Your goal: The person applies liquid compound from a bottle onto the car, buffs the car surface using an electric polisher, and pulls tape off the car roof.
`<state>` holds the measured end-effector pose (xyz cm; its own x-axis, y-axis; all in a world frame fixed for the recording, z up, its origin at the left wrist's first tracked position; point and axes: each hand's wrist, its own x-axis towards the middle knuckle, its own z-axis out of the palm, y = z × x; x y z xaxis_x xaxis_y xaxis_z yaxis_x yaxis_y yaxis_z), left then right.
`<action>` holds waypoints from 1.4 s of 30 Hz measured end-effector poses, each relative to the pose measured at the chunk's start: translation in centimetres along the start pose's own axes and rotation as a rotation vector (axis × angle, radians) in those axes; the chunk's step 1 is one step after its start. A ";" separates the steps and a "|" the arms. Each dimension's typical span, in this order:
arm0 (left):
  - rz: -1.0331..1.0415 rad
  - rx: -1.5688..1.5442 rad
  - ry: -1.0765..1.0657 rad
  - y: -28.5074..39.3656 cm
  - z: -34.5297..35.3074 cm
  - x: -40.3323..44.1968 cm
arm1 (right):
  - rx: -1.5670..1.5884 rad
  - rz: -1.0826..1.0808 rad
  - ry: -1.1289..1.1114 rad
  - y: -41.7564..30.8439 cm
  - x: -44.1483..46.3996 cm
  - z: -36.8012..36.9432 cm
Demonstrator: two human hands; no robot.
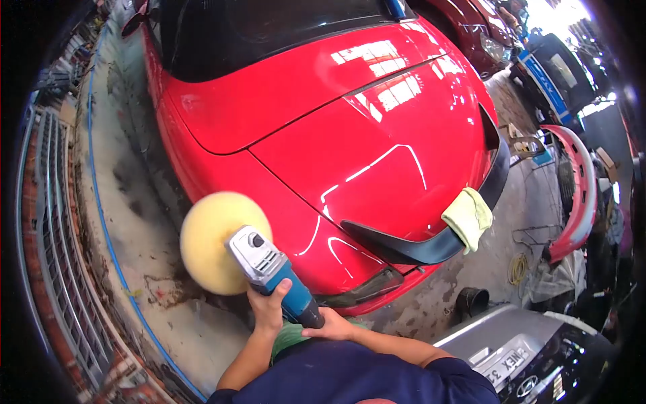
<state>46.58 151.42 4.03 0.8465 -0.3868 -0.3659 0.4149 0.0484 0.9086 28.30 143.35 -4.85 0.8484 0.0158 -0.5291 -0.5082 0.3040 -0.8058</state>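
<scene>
A blue and grey power polisher with a round yellow foam pad is in both my hands. My left hand wraps around its body just behind the metal head. My right hand grips the dark rear end of the tool. The pad is beside the corner of the red car; whether it touches the paint I cannot tell. A pale yellow-green cloth lies draped over the black spoiler.
A blue hose runs along the floor at left, beside a metal grille. A silver car stands close at lower right. A loose red bumper and a coiled yellow cord are on the right.
</scene>
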 end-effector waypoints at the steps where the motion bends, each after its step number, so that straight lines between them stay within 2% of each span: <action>1: 0.001 0.001 -0.002 0.3 -1.0 0.9 | -0.024 0.039 -0.006 -0.8 0.9 0.5; 6: 0.058 0.030 0.007 2.4 -4.4 4.9 | -0.013 0.015 -0.025 -5.4 4.5 2.4; 9: 0.035 0.005 -0.040 3.4 -4.4 7.4 | -0.001 -0.122 0.015 -6.2 6.5 2.5; 11: 0.039 -0.021 -0.059 4.1 -3.6 9.2 | 0.028 -0.051 -0.006 -7.3 7.2 1.6; 15: 0.005 -0.035 -0.166 6.0 -0.7 12.7 | 0.161 -0.068 0.046 -10.6 7.4 0.5; 21: -0.053 -0.095 -0.410 7.4 5.6 16.8 | 0.174 -0.114 0.302 -15.1 6.5 -1.9; 24: -0.048 -0.071 -0.511 8.3 9.1 18.2 | 0.059 -0.219 0.450 -15.9 6.4 -3.9; 25: -0.044 -0.071 -0.544 8.3 10.2 18.8 | 0.157 -0.160 0.410 -16.4 6.2 -4.6; 28: -0.083 -0.085 -0.638 9.0 13.3 20.7 | 0.338 -0.187 0.384 -18.5 6.4 -6.2; 30: -0.179 -0.152 -0.724 8.8 14.3 22.4 | 0.171 -0.261 0.401 -19.2 7.1 -8.1; 31: -0.158 -0.140 -0.733 8.8 14.9 22.9 | 0.088 -0.298 0.411 -19.4 7.4 -9.1; 34: -0.076 -0.103 -0.758 7.4 15.4 24.0 | 0.062 -0.211 0.356 -20.1 7.8 -12.6; 38: -0.107 -0.224 -0.804 6.9 15.6 24.2 | -0.277 -0.314 0.124 -19.5 8.8 -19.1; 39: -0.198 -0.368 -0.960 7.6 15.9 24.7 | -0.325 -0.270 0.105 -22.1 8.6 -21.2; 40: -0.226 -0.475 -0.981 7.3 16.0 25.4 | -0.252 -0.379 0.190 -23.2 9.1 -23.3; 41: -0.257 -0.580 -1.000 6.6 15.8 25.7 | -0.186 -0.343 0.321 -24.2 10.0 -25.8; 42: -0.291 -0.687 -1.016 5.9 15.4 26.1 | -0.149 -0.455 0.444 -25.8 11.4 -28.3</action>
<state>65.98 127.46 2.90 0.1829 -0.9811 0.0627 0.8887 0.1923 0.4163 46.86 108.72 2.37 0.8581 -0.4879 -0.1602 -0.1546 0.0520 -0.9866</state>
